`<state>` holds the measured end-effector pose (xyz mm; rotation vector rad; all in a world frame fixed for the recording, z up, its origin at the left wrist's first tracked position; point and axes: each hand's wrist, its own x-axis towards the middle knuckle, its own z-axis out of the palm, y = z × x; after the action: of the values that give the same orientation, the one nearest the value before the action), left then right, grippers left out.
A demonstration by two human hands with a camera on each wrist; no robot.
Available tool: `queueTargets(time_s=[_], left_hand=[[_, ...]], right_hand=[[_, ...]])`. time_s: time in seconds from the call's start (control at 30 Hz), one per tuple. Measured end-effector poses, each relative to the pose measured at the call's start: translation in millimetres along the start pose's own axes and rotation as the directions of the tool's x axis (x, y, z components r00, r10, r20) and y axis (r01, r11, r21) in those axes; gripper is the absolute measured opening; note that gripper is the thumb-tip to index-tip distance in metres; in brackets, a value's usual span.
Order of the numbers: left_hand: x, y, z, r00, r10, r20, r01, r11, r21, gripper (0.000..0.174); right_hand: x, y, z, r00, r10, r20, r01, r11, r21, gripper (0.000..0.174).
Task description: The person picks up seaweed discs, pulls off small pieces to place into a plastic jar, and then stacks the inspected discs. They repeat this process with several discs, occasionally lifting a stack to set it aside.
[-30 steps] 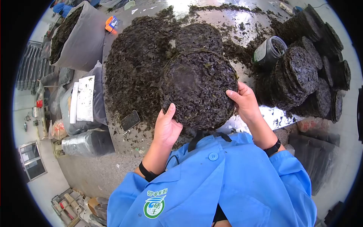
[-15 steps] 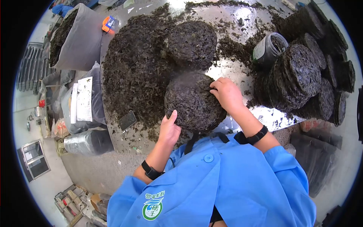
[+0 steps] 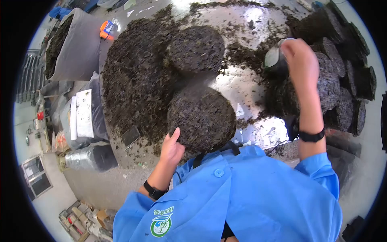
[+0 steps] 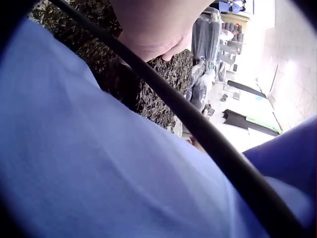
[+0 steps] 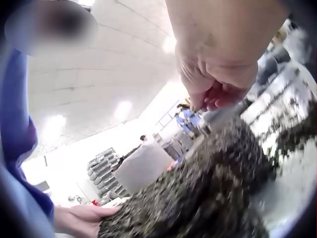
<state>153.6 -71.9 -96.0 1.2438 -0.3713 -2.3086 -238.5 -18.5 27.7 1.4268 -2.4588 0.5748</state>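
Note:
A round cake of dried dark seaweed (image 3: 201,121) lies before the person's body in the head view. At its near left edge the left hand (image 3: 172,149) grips it, thumb on top and the other fingers hidden beneath. In the left wrist view this hand (image 4: 158,29) is over the seaweed (image 4: 161,94). The right hand (image 3: 303,62), blurred, is at the mouth of a clear plastic jar (image 3: 272,57) with a pale label. Its fingertips (image 5: 218,96) are bunched and curled in the right wrist view; I cannot tell whether something small is between them.
A second round seaweed cake (image 3: 197,48) lies beyond the first. Loose seaweed (image 3: 135,76) covers the table's left part. Stacked seaweed cakes (image 3: 330,80) stand at the right. A phone-like dark slab (image 3: 130,136), an orange and blue tape dispenser (image 3: 107,30) and a large open sack (image 3: 76,48) are on the left.
The right hand has left the cake's right edge and moved right to the jar. The cake, earlier gripped by both hands, has been lowered and is now held by the left hand alone.

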Motion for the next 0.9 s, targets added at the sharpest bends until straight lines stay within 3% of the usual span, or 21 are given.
queueTargets(time_s=[0.03, 0.07, 0.13, 0.17, 0.27, 0.37, 0.43, 0.47, 0.5, 0.6, 0.67, 0.7, 0.77, 0.8, 0.83, 0.9], left_hand=[[-0.1, 1.4, 2.4, 1.0, -0.007, -0.002, 0.007, 1.0, -0.007, 0.037], [-2.6, 4.6, 6.1, 1.0, -0.009, -0.004, 0.009, 1.0, -0.009, 0.038], [-8.0, 11.1, 11.6, 1.0, 0.005, 0.016, -0.005, 1.0, 0.003, 0.038], [-7.6, 15.3, 16.4, 0.999, 0.037, 0.01, -0.037, 0.999, 0.006, 0.038], [-12.0, 28.6, 27.5, 0.998, 0.049, 0.033, -0.048, 0.999, -0.017, 0.035], [-12.9, 35.0, 25.7, 0.997, 0.068, 0.029, -0.067, 0.998, -0.012, 0.033], [-12.0, 37.5, 30.2, 0.997, 0.071, 0.005, -0.071, 0.997, -0.02, 0.033], [-14.5, 38.1, 33.8, 0.996, 0.089, -0.027, -0.09, 0.996, -0.011, 0.033], [-15.9, 39.2, 32.3, 0.995, 0.094, -0.028, -0.094, 0.995, -0.018, 0.033], [-18.2, 39.3, 24.6, 0.996, 0.09, 0.003, -0.09, 0.994, -0.062, 0.033], [-17.3, 40.3, 20.5, 0.995, 0.099, 0.003, -0.099, 0.993, -0.069, 0.033], [-16.5, 40.5, 19.3, 0.994, 0.111, 0.011, -0.11, 0.991, -0.07, 0.033], [-11.6, 38.6, 14.3, 0.993, 0.116, -0.007, -0.116, 0.991, -0.072, 0.033], [-9.4, 38.8, 13.5, 0.993, 0.118, -0.021, -0.119, 0.99, -0.072, 0.034], [-9.9, 40.4, 15.7, 0.994, 0.113, -0.009, -0.114, 0.991, -0.07, 0.034], [-14.0, 42.5, 26.3, 0.994, 0.106, 0.022, -0.105, 0.994, -0.032, 0.035]], right_hand=[[18.8, 24.0, -7.4, 0.999, -0.026, -0.033, 0.021, 0.99, -0.139, 0.013], [30.0, 48.5, -5.6, 0.999, -0.025, -0.043, 0.017, 0.986, -0.166, 0.013], [41.3, 73.6, -5.7, 0.985, 0.094, 0.143, -0.028, 0.913, -0.406, 0.013], [43.3, 69.4, -11.7, 0.975, 0.188, 0.117, -0.134, 0.922, -0.362, 0.013], [44.6, 62.8, 4.0, 0.973, 0.168, 0.158, -0.112, 0.944, -0.309, 0.014], [49.9, 65.5, 55.7, 0.818, 0.231, 0.527, 0.027, 0.899, -0.437, 0.02], [45.4, 79.8, 89.9, 0.678, 0.339, 0.652, 0.012, 0.882, -0.471, 0.025], [41.1, 92.4, 108.2, 0.656, 0.324, 0.682, 0.037, 0.888, -0.458, 0.027], [39.3, 90.8, 110.5, 0.724, 0.345, 0.597, -0.062, 0.895, -0.442, 0.026], [39.0, 86.8, 111.8, 0.784, 0.336, 0.522, -0.136, 0.913, -0.384, 0.024], [35.1, 78.5, 108.5, 0.906, 0.19, 0.379, -0.137, 0.977, -0.161, 0.021], [34.5, 74.0, 111.0, 0.906, 0.187, 0.379, -0.135, 0.978, -0.16, 0.021], [32.5, 66.0, 118.7, 0.914, 0.111, 0.39, -0.147, 0.987, 0.062, 0.022], [32.4, 62.9, 120.9, 0.903, -0.026, 0.43, -0.033, 0.991, 0.129, 0.025], [27.7, 61.3, 120.2, 0.887, -0.051, 0.46, -0.019, 0.989, 0.147, 0.025], [24.1, 67.1, 111.0, 0.904, -0.219, 0.366, 0.17, 0.972, 0.163, 0.022]])
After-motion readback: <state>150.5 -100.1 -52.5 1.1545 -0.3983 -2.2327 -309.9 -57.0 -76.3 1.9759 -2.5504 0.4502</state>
